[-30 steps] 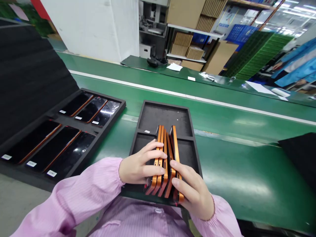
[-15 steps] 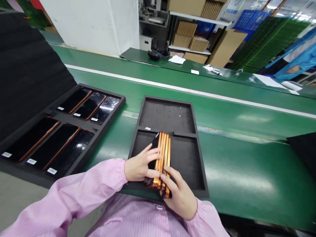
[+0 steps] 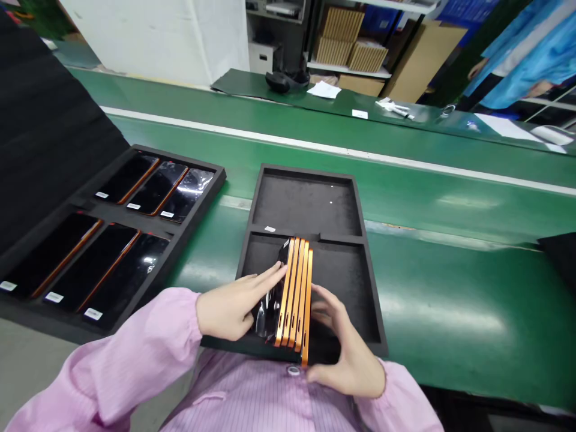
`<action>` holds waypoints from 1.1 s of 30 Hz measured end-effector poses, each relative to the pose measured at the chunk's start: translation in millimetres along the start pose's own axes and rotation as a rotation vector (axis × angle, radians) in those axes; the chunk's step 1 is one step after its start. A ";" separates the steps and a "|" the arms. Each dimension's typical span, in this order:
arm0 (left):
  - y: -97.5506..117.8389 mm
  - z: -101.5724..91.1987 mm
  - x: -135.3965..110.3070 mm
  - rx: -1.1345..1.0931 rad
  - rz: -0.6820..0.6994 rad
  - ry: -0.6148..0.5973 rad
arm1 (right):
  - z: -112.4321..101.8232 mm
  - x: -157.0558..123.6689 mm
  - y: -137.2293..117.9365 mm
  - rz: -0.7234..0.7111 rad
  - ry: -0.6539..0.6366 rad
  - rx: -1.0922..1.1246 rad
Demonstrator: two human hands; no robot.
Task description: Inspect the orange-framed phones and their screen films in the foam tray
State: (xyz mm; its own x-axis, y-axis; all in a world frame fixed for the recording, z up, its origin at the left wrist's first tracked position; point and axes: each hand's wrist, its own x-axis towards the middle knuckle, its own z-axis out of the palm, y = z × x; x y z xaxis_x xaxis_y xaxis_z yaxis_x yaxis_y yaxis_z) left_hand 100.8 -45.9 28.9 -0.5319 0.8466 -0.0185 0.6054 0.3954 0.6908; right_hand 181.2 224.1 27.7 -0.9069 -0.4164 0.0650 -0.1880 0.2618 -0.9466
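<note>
Several orange-edged phones [image 3: 294, 294] stand on edge, pressed together as a stack, in the near compartment of a black foam tray [image 3: 360, 282]. My left hand [image 3: 231, 306] lies flat against the stack's left face, fingers stretched along the glossy black screen. My right hand [image 3: 346, 348] presses against the stack's right side, fingers extended; part of it is hidden behind the phones. The tray's far compartment holds no phones, only a small white label [image 3: 270, 229].
A second black tray [image 3: 198, 207] at the left holds several phones lying screen-up with white labels. Both trays rest on a green conveyor belt [image 3: 450, 300]. Black foam [image 3: 40, 138] stands at far left. Shelves with cardboard boxes [image 3: 346, 45] and a person in blue [image 3: 522, 54] are beyond.
The fanned phones have been squeezed into a tight stack. My hands slid from gripping the top edges to flat against the stack's two sides. The view shifted slightly downward.
</note>
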 end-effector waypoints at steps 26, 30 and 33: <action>20.4 12.8 103.2 -1.218 -0.287 0.893 | 32.6 102.2 -3.5 0.198 0.595 0.337; 7.8 12.4 103.5 -1.132 -0.228 0.878 | 28.1 110.2 2.6 0.182 0.577 0.377; -6.3 14.3 102.0 -1.092 -0.268 0.774 | 19.1 120.0 11.2 0.244 0.503 0.349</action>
State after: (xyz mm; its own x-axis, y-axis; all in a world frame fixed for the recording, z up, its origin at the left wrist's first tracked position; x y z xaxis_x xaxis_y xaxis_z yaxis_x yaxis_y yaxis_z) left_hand 51.2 43.1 12.3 -0.9691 0.2318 -0.0842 -0.1477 -0.2716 0.9510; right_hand 77.4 160.4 18.9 -0.9895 0.0993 -0.1051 0.1020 -0.0362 -0.9941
